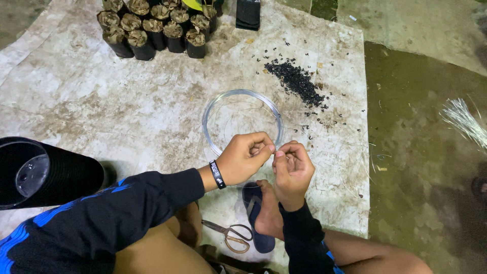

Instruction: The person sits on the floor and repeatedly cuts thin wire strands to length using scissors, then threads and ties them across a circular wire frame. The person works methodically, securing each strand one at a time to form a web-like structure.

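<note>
A coil of thin clear wire or line [219, 108] lies as a ring on the stained white sheet [101, 111]. My left hand [246, 157] and my right hand [291, 170] meet at the coil's near edge, fingertips almost touching. Both pinch a fine strand of the line between thumb and fingers. A black band circles my left wrist. Both arms wear black sleeves with blue marks.
Several black nursery bags [152, 28] filled with brown husk stand at the back. A pile of dark granules [297, 81] lies right of the coil. Scissors [231, 234] rest by my sandalled foot [264, 218]. A black pot stack [40, 172] lies left. Cut strands [464, 119] lie far right.
</note>
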